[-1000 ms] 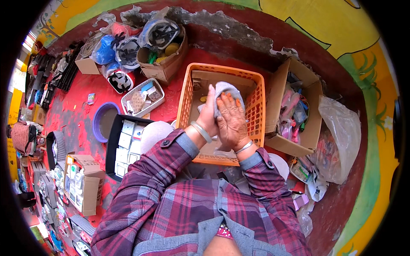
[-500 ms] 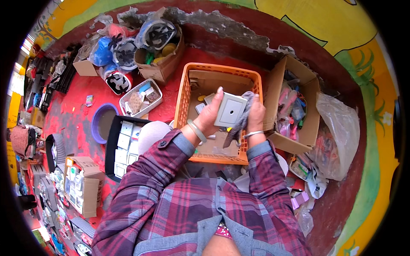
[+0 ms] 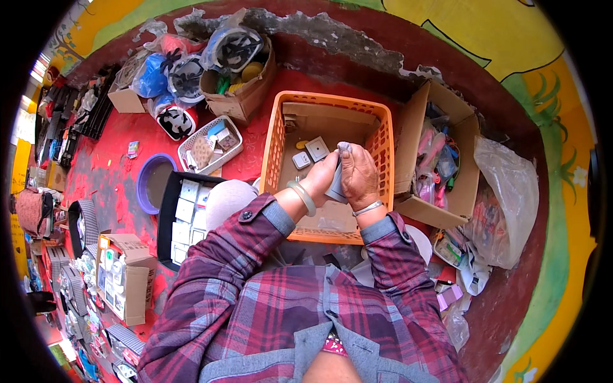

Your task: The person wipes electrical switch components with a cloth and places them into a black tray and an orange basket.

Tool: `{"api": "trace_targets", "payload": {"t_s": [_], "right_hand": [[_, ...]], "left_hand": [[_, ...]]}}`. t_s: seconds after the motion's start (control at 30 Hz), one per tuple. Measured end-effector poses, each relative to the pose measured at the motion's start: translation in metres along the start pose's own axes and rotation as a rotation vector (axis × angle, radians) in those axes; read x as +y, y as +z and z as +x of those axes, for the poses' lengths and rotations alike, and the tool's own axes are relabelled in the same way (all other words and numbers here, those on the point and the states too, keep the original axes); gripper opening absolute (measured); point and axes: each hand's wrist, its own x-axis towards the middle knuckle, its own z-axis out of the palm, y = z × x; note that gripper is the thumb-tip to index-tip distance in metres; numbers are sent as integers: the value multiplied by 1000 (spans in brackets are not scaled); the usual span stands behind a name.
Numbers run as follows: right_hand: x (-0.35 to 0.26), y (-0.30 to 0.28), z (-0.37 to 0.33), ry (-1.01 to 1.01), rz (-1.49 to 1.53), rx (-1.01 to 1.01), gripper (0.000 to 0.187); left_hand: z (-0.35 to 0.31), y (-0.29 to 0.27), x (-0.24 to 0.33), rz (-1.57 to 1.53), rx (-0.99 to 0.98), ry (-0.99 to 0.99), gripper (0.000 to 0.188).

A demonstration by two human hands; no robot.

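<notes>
My left hand point(image 3: 317, 179) is closed on a white square wall plate point(image 3: 336, 189), a socket or switch cover. The plate is turned nearly edge-on and largely hidden between my palms. My right hand point(image 3: 361, 175) presses a grey cloth point(image 3: 345, 147) against the plate's far edge; only a small bunch of the cloth shows at the fingertips. Both hands are together above an orange plastic basket point(image 3: 329, 97) lined with cardboard. Inside it lie two white square plates point(image 3: 317, 149) point(image 3: 301, 160) and a small yellow piece point(image 3: 302, 145).
Left of the basket are a black tray point(image 3: 167, 220) of white plates, a purple basin point(image 3: 143, 191) and a white plastic basket point(image 3: 223, 155). An open carton point(image 3: 408, 159) of bagged items stands close at the right, beside a clear plastic bag point(image 3: 511, 191). Helmets point(image 3: 233, 51) sit behind.
The plate's face has turned from upward to nearly edge-on. My right hand has moved left and closed in against my left hand, with the cloth bunched up. The plates in the basket are now uncovered.
</notes>
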Motion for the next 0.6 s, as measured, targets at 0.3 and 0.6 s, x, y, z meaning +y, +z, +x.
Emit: {"api": "trace_targets", "payload": {"t_s": [0.3,0.6], "right_hand": [[9,-4,3,346,224,88,42],[38,-28,15,943,1359,161,44]], "left_hand": [[-4,3,1,167,-50,76,54],[-16,3,38,-167,-431,176,72]]}}
